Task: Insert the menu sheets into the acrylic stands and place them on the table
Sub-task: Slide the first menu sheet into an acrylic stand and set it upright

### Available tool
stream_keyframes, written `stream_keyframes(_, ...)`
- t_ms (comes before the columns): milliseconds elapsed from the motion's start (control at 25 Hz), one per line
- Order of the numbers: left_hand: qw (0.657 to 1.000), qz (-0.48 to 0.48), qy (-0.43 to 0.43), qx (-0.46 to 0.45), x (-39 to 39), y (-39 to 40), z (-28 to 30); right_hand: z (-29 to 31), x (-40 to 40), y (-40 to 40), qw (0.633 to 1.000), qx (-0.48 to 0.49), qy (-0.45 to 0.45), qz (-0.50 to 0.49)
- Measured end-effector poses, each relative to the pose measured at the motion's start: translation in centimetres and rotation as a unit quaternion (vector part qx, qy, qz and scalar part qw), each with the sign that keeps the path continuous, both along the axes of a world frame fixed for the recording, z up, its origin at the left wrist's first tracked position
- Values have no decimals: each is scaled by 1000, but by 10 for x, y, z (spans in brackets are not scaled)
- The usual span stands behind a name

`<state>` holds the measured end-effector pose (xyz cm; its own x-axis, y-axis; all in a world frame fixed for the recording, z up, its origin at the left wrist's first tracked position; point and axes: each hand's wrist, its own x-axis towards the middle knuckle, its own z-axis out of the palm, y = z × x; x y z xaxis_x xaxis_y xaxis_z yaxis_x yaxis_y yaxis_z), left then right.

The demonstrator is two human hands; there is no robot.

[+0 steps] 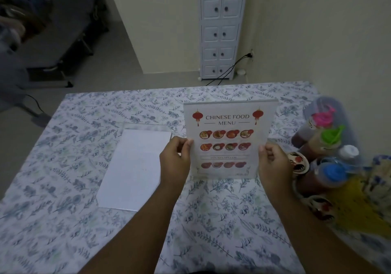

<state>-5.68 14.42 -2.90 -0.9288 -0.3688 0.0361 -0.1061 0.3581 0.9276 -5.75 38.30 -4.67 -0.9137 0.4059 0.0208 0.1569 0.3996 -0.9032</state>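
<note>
Both hands pinch the loaded stand by its side edges: left hand point(176, 159), right hand point(275, 163), acrylic stand point(229, 140) upright above the table point(74, 146).
Insertion looks done; next, set it down level. Blank sheet point(135, 167) and what looks like a second stand wait left.

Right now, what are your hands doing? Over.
Left hand and right hand gripping the menu stand upright, sheet inside. Sauce bottles close on the right.

stand point(273, 112): clear glossy acrylic; sheet point(135, 167): matt white paper; tablecloth point(63, 167): printed cloth
</note>
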Motion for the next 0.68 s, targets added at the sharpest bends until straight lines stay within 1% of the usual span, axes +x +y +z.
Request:
stream_keyframes(80,1000,7,4,2,4,3,2,4,6,-1,998,8,-29,49)
stream_keyframes(160,1000,-7,8,-4,10,4,4,7,18,-2,995,52,-38,71)
stream_keyframes(240,999,-28,8,-29,24,3,8,17,36,-9,992,116,0,53)
stream_keyframes(280,998,-32,6,-49,30,0,10,22,45,-17,987,144,28,59)
stream_keyframes(360,995,-31,-2,-93,41,-13,11,29,57,-41,972,193,48,122)
stream_keyframes(480,985,-33,-25,-167,57,-48,2,14,61,-87,942,240,5,236)
stream_keyframes(600,975,-35,-62,-211,69,-96,-11,0,60,-136,910,265,-29,318)
stream_keyframes(680,965,-40,-104,-239,72,-135,-22,-9,54,-170,894,269,-54,356)
